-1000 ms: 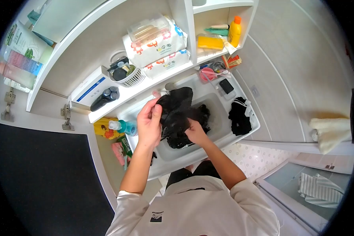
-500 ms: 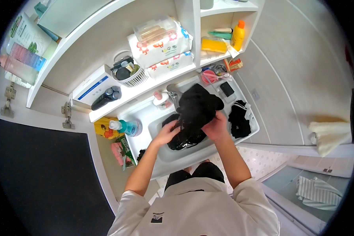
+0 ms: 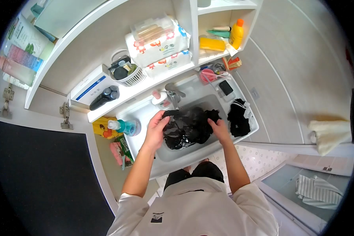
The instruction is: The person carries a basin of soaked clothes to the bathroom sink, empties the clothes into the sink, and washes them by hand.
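Note:
Black wet fabric (image 3: 192, 120) is stretched between my two hands, low over the basin of the white sink (image 3: 145, 118). My left hand (image 3: 156, 131) is closed on its left edge, thumb on top. At the right end, my right hand (image 3: 219, 129) pinches a bunched part of it. Below, dark shiny cloth lies in the basin, and where one piece ends and the other begins cannot be told. The metal faucet (image 3: 174, 91) stands just behind the fabric. Another black garment with white strips (image 3: 239, 118) rests on the sink's right rim.
A teal pump bottle (image 3: 128, 127) and a white bottle with a pink top (image 3: 160, 99) stand on the sink's left and back. A black soap-like block (image 3: 225, 87) sits at the back right. Above are shelves with wipes packs (image 3: 159, 49), a basket (image 3: 132, 76) and a shaver (image 3: 104, 98).
The black fabric, bunched up over the basin before, is now lower and spread wider. My hands have moved apart, and the faucet shows again.

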`<state>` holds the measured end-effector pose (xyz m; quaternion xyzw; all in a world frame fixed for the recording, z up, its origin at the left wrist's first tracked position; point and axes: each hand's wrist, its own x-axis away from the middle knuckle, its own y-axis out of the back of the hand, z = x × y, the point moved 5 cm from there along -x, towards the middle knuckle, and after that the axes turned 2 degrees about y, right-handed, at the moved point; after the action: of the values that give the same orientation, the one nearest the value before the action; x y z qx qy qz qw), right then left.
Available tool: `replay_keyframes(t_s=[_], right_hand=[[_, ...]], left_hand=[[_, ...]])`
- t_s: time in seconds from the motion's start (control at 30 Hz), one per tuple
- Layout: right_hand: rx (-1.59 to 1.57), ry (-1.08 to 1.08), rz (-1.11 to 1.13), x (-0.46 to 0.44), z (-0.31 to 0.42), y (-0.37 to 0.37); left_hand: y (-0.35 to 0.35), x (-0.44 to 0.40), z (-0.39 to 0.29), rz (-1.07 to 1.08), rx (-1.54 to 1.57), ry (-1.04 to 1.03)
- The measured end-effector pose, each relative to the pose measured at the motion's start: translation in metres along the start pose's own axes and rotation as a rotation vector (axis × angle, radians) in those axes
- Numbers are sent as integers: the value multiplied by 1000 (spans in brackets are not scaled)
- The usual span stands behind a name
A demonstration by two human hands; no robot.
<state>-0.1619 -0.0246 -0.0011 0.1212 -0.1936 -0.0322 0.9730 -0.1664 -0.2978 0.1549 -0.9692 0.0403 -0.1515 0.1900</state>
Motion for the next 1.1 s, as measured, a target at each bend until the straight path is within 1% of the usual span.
replay_keyframes(t_s=[0.1, 0.13, 0.17, 0.2, 0.27, 0.37, 0.4, 0.5, 0.53, 0.63, 0.67, 0.7, 0.77, 0.8, 0.87, 0.9, 0.93, 0.97, 1.03, 1.07, 1.1], right_hand=[[355, 55, -171, 20, 25, 8], [349, 300, -439, 30, 36, 7], [313, 313, -417, 36, 34, 5], [277, 325, -392, 53, 60, 3], [17, 690, -83, 93, 118, -28], [145, 688, -145, 79, 102, -56], [7, 523, -49, 69, 92, -59], [-374, 376, 62, 44, 63, -61], [-384, 400, 75, 57, 98, -46], [-524, 292, 90, 47, 102, -27], [-638, 217, 124, 49, 110, -22], [-650, 210, 140, 47, 115, -19], [-675, 195, 173, 43, 118, -16], [-738, 204, 172, 42, 121, -16], [-773, 182, 156, 36, 118, -14], [-791, 173, 146, 33, 117, -11], [-748, 158, 103, 30, 115, -5], [-705, 142, 61, 27, 114, 1], [-648, 108, 0, 22, 104, 10], [-633, 91, -21, 15, 90, 10], [-618, 76, -42, 6, 75, 10]], left_hand=[[-18, 4, 3, 13, 107, 41], [-25, 7, 1, 0, 139, 48], [-30, 8, -2, -14, 171, 53], [-36, 9, -6, 15, 222, 60], [-49, 9, -8, 82, 326, 82], [-42, 1, 9, 177, 376, 108], [-57, 4, -7, 268, 340, 87], [-33, -15, -1, 302, -74, 20], [-18, -24, 5, 290, -228, -50], [2, -26, 28, 391, -719, -159], [0, -21, 36, 405, -747, -158], [2, -17, 50, 417, -749, -139], [-12, -4, 56, 209, -789, -201], [-12, -3, 60, 78, -886, -310], [38, -27, 114, 62, -855, 4], [46, -31, 121, 57, -835, 160], [49, -30, 116, -9, -624, 19], [59, -31, 117, -45, -438, 65], [50, -21, 84, -37, 58, 171], [53, -21, 77, -63, 109, 182], [49, -18, 64, -35, 118, 176]])
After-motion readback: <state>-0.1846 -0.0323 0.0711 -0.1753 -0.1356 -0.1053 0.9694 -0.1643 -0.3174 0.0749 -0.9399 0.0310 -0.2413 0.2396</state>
